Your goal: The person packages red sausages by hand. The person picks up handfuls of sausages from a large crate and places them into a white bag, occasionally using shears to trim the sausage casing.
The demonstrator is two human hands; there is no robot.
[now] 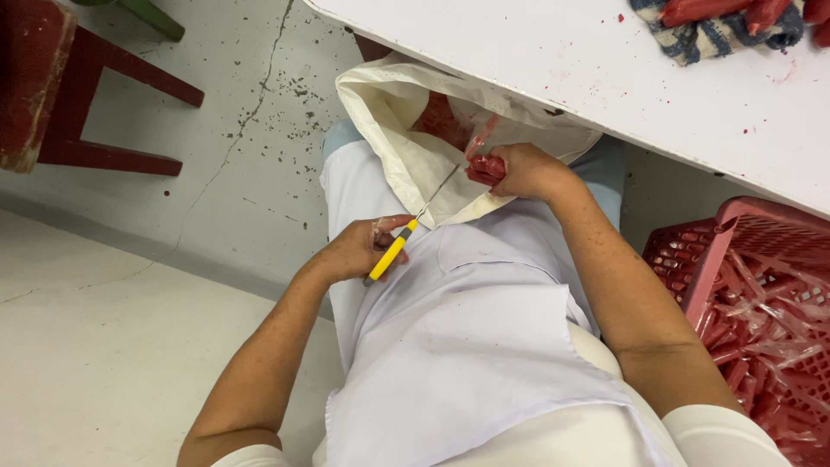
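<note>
The left hand [359,251] gripped yellow-handled scissors [406,232]; the right hand [519,171] pinched a red plastic-wrapped piece [486,166] (best cut clear of fingers).

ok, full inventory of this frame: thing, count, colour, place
knife: 1, yellow handle, in left grip
red piece: 1, red, in right grip over the bag
bag: 1, cream, open on the lap
table: 1, white, top right
cloth: 1, blue-white check, on table, red pieces on it
crate: 1, red, right, holds clear wrappers
stool: 1, red, top left
apron: 1, white, on lap
left hand: grips knife
right hand: grips red piece
</note>
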